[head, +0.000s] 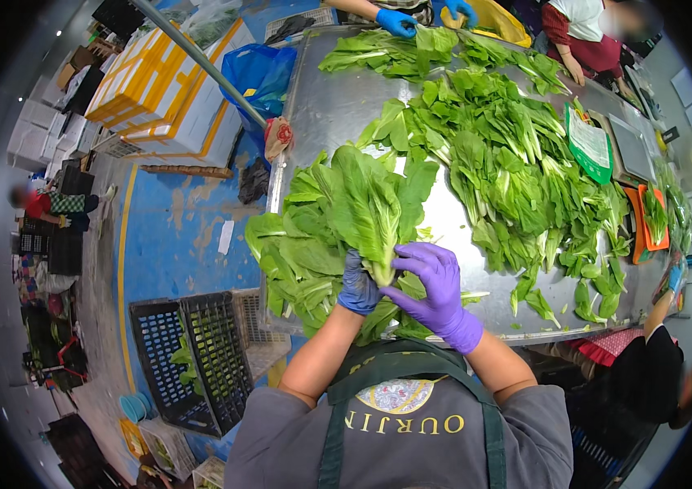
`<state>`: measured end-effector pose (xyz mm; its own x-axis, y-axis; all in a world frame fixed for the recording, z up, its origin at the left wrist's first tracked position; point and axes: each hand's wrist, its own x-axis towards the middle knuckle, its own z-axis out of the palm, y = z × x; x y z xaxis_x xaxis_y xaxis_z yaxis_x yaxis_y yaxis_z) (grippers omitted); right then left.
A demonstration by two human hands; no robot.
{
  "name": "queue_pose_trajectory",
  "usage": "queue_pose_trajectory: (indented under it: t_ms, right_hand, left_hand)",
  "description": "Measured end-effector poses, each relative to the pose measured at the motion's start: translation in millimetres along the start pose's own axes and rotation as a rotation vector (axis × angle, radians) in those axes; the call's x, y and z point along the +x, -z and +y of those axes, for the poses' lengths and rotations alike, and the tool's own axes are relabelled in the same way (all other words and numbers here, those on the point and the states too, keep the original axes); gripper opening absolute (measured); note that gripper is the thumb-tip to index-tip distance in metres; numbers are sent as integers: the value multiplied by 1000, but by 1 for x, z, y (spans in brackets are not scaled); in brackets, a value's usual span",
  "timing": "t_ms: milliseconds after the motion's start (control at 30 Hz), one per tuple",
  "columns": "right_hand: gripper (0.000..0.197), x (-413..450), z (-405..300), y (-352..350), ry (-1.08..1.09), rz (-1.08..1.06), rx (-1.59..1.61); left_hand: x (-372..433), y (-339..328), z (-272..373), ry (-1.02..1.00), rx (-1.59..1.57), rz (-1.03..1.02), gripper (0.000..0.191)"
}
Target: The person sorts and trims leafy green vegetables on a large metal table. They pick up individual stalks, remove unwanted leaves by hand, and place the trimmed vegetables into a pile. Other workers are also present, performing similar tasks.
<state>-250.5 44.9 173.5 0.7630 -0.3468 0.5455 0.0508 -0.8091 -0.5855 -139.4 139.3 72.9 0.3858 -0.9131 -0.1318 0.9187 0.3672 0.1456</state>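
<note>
A head of leafy green lettuce [376, 211] is raised over the near left part of the metal table, its leaves pointing away from me and its pale base towards me. My left hand [358, 286], in a dark blue glove, grips the base from the left. In a purple glove, my right hand [434, 290] has its thumb and fingertips around the same base from the right. Beneath and to the left lies a pile of loose green leaves [303, 257]. Part of my left hand's fingers is hidden behind the lettuce.
A large heap of greens [511, 165] covers the table's [321, 110] middle and right. Weighing scales [633, 143] and an orange tray [648, 229] stand along the right. Black crates [211, 360] sit on the floor at left. Co-workers' gloved hands [398, 23] work at the far edge.
</note>
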Motion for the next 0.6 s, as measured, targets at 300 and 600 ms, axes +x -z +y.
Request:
queue_pose_trajectory:
  t_ms: [300,600]
  right_hand:
    - [48,-8,12,-11,-767,315,917]
    - [39,3,16,5,-450,397,212]
  left_hand:
    - [5,-1,3,-26,235,40,71]
    - [14,-34,-10,-65,144,-58,79]
